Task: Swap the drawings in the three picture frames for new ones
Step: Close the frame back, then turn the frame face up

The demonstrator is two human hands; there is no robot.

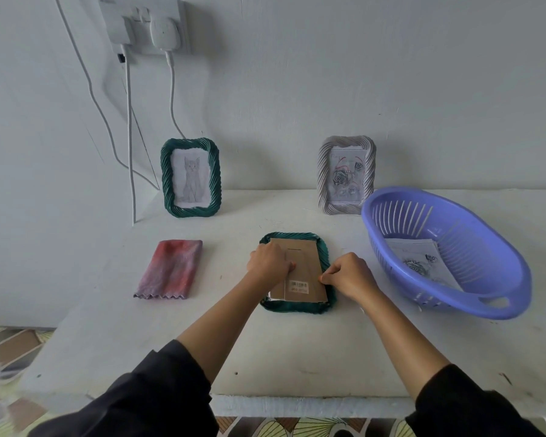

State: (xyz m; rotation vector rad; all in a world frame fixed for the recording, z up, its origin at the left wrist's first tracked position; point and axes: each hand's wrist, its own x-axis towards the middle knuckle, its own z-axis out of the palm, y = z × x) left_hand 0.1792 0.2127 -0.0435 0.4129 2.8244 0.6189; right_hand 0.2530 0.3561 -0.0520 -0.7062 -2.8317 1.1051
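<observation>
White wall [328, 74] and a pale counter [297, 357] are setting the scene as you are working on the third picture frame [297, 307], a green one lying face down near the counter's middle so that its cardboard backing [303, 257] is facing up and within reach. Your left hand [269, 262] is bearing down on the backing's left side with its fingers curled, apparently to steady the frame; whether it is gripping anything cannot be told. Your right hand [349, 275] is pinching at the backing's right edge, probably working it loose or seating it.

Along the counter's back edge, a green frame with a cat drawing [166, 178] is standing at the left and a pale frame with a rose drawing [323, 171] at the right, both leaning upright and facing you. A purple basket [486, 279] is sitting toward the right edge, holding loose drawings [420, 263] close at hand. A folded red cloth [171, 269] is lying toward the left edge, likely for wiping the glass.

Judging by this, the swap in the flat frame is under way.
</observation>
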